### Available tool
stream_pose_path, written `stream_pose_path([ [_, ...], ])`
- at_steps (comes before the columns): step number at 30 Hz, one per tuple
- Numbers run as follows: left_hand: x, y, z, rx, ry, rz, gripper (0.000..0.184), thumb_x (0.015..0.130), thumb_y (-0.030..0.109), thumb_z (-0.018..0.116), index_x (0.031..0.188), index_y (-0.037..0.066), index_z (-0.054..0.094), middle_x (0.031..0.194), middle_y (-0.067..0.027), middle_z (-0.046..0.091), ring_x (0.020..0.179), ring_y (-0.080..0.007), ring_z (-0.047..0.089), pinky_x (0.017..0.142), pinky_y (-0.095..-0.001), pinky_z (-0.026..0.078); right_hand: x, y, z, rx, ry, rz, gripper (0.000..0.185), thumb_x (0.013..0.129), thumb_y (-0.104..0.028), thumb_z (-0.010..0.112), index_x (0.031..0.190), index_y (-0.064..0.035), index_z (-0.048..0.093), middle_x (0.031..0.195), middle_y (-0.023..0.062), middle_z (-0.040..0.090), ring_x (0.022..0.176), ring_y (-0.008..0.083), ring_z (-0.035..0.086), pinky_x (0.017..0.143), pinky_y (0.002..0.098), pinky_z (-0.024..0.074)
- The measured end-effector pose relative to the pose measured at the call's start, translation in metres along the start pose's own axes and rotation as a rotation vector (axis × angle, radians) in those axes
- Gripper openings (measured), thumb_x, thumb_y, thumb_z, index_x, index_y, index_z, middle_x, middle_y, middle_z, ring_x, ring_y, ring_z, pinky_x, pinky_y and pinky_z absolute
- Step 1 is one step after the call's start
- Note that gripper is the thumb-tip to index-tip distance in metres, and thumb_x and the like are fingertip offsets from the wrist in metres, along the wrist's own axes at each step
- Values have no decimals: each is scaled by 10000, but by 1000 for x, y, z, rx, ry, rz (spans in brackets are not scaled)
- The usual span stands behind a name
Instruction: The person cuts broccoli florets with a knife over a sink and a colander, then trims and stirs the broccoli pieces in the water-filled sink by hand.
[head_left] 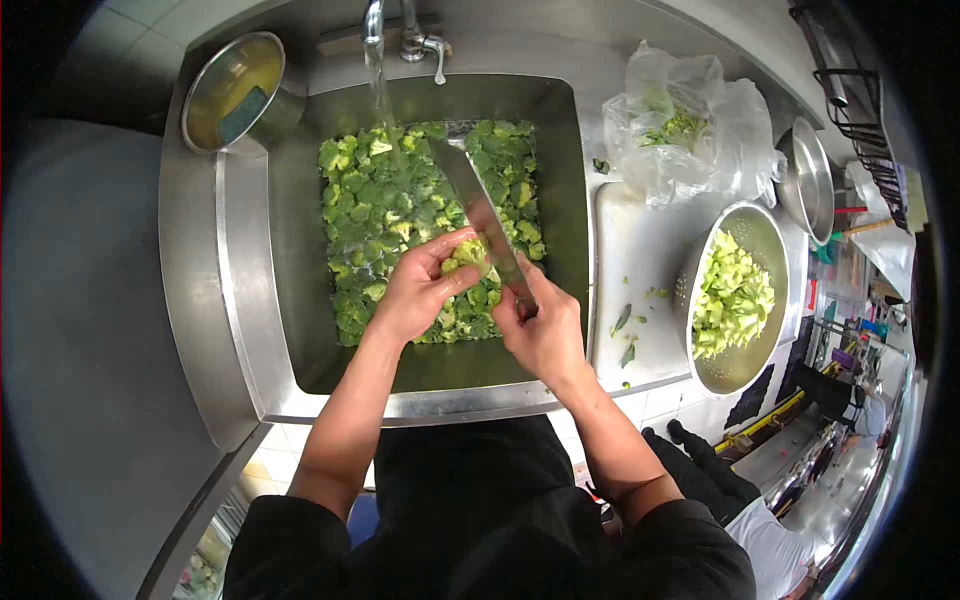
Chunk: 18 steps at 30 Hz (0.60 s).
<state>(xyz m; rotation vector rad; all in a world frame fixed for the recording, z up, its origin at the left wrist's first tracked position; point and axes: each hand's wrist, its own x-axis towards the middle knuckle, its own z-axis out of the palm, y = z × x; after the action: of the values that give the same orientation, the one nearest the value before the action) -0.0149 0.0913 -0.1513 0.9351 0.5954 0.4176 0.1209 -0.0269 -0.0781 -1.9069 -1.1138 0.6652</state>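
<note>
Over the sink my left hand (417, 285) is closed around a broccoli floret (468, 257), its fingertips at the floret's edge. My right hand (548, 327) grips a large kitchen knife (478, 208) near the handle, which the fingers mostly hide. The blade points up and away, right against the floret. Beneath both hands, many broccoli florets (365, 225) float in water that fills the steel sink (425, 378). A stream runs from the faucet (374, 30) into the sink at its far side.
Right of the sink, a white cutting board (622, 265) carries green scraps. A colander (740, 382) of pale green cut pieces stands on it, beside a clear plastic bag (735, 165) with greens. A metal bowl (205, 98) with a sponge sits at upper left. Another person (765, 530) is at lower right.
</note>
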Motion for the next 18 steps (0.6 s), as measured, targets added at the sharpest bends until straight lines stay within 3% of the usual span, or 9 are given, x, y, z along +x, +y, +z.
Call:
stream_pose_path([
  [3, -5, 9, 14, 144, 19, 84, 465, 921, 22, 658, 1370, 2, 541, 1382, -115, 581, 1241, -229, 584, 1069, -364, 440, -8, -6, -3, 14, 16, -41, 430, 825, 5, 653, 1253, -12, 614, 833, 197, 684, 563, 282, 632, 546, 387, 512],
  [9, -15, -4, 27, -44, -50, 155, 455, 951, 74, 634, 1384, -11, 522, 1406, -139, 555, 1276, -241, 560, 1095, -390, 426, -11, 6, 15, -56, -12, -34, 407, 829, -35, 659, 1224, 3, 570, 847, 228, 684, 671, 385, 680, 580, 442, 545],
  [11, -24, -11, 30, -237, 16, 55, 446, 959, 57, 613, 1388, -13, 517, 1435, -133, 525, 1310, -228, 521, 1095, -387, 428, -13, 14, 27, -48, -41, 6, 416, 826, -46, 661, 1221, 3, 540, 833, 233, 681, 691, 406, 683, 580, 464, 544],
  [13, -25, -13, 27, -234, 0, 74, 447, 970, 45, 584, 1406, -9, 499, 1447, -121, 512, 1306, -210, 510, 1075, -374, 440, -11, 27, 44, -94, -24, 5, 304, 832, -42, 679, 1065, -18, 485, 716, 173, 651, 591, 358, 668, 504, 428, 516],
  [14, -26, -14, 22, -291, 18, -9, 448, 977, 40, 568, 1415, -9, 487, 1446, -116, 513, 1282, -206, 525, 1064, -369, 442, -8, 32, 49, -68, -68, 27, 356, 830, -82, 695, 1073, -26, 440, 731, 205, 654, 630, 414, 667, 511, 466, 518],
  [18, -21, -19, 2, -408, 33, -151, 443, 996, 49, 536, 1430, -8, 467, 1421, -108, 535, 1222, -190, 558, 1005, -345, 469, 6, 42, 72, -16, -83, 130, 431, 818, -127, 708, 1110, -22, 409, 731, 216, 651, 596, 400, 660, 543, 463, 532],
])
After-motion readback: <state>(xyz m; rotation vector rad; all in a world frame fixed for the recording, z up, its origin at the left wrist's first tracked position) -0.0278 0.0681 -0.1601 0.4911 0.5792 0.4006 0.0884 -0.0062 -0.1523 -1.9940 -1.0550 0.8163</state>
